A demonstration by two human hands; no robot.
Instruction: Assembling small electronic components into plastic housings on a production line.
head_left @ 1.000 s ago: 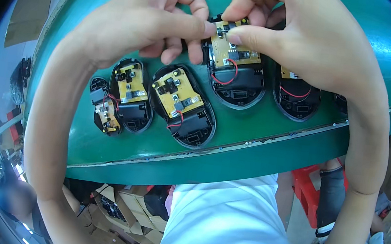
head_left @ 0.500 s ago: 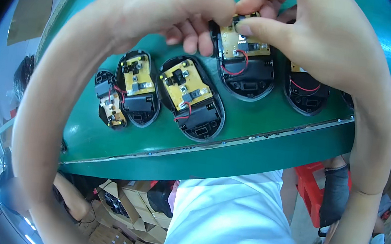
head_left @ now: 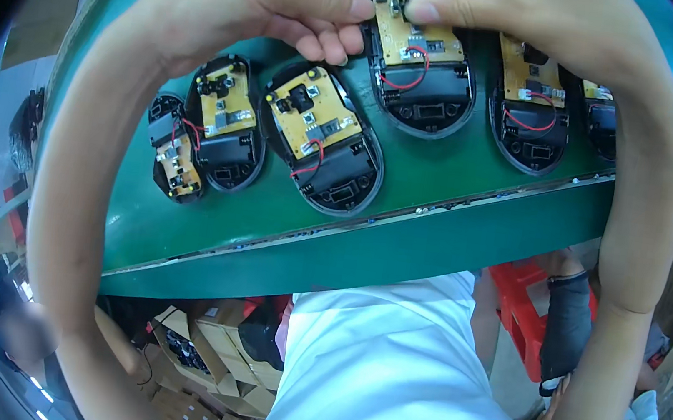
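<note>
Hands | left hand (head_left: 253, 2) and right hand (head_left: 544, 21) pinch, fingers nearly closed, far end of black oval mouse base with yellow circuit board (head_left: 421, 69) on far green belt (head_left: 439, 197) | long axis near-far, right fingertips directly upon board | five bases in row
</note>
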